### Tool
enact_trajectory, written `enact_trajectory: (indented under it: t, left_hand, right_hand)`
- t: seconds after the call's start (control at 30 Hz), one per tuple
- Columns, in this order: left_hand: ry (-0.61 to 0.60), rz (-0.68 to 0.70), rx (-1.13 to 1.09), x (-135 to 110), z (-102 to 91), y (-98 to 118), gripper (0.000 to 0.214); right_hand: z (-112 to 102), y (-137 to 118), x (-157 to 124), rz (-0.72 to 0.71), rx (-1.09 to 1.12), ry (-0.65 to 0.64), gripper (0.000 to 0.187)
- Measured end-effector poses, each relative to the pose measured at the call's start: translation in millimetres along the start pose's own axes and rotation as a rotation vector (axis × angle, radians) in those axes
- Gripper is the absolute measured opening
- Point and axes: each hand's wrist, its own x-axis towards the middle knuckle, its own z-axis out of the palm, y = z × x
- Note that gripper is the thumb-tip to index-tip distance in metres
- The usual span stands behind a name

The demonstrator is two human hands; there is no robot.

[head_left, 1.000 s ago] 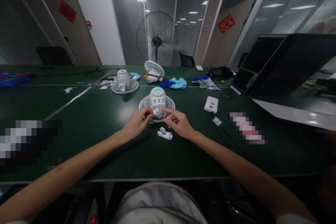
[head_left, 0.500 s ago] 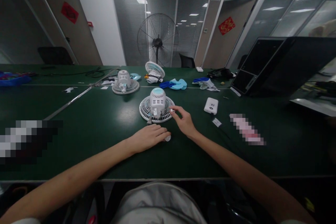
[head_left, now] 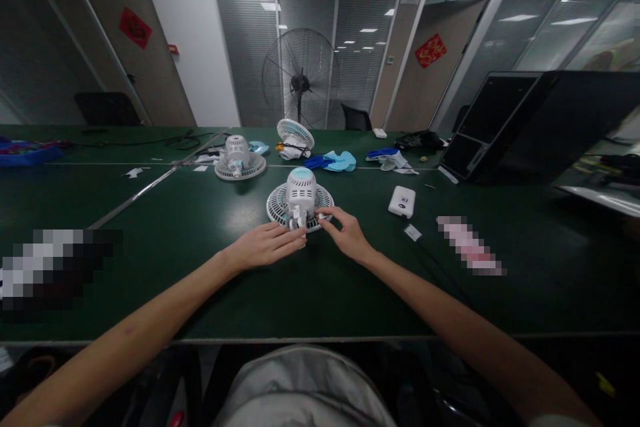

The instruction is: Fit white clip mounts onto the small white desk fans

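Here's the left hand (head_left: 265,245), fingers closed over a white fitting (head_left: 303,241), hiding most of it; mid-surface (head_left: 240,310), the fan (head_left: 301,188) sits grille-down just beyond; the right hand (head_left: 347,233) pinches a small white piece (head_left: 322,216). Steady left, light right looks wise, those covering fingers hampering the view. Around: far left, another fan (head_left: 239,159); far centre, blue pieces (head_left: 340,161); right, a white box (head_left: 402,201).

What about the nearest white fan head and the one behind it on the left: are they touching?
Apart: the head view shows green tabletop between the nearest white fan head and the left white fan head.
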Motion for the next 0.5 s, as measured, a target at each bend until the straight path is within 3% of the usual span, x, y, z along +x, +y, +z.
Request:
enact_trajectory:
  t: [0.27, 0.5]
  left_hand:
    - [0.047, -0.094, -0.016, 8.4, 6.3, 8.6, 0.051]
    - [0.053, -0.088, -0.075, -5.5, 6.5, -0.2, 0.053]
  right_hand:
    - [4.2, 5.1, 0.4, -0.075, -0.026, 0.016, 0.027]
    - [2.2, 2.6, -0.5, -0.081, -0.04, -0.011, 0.028]
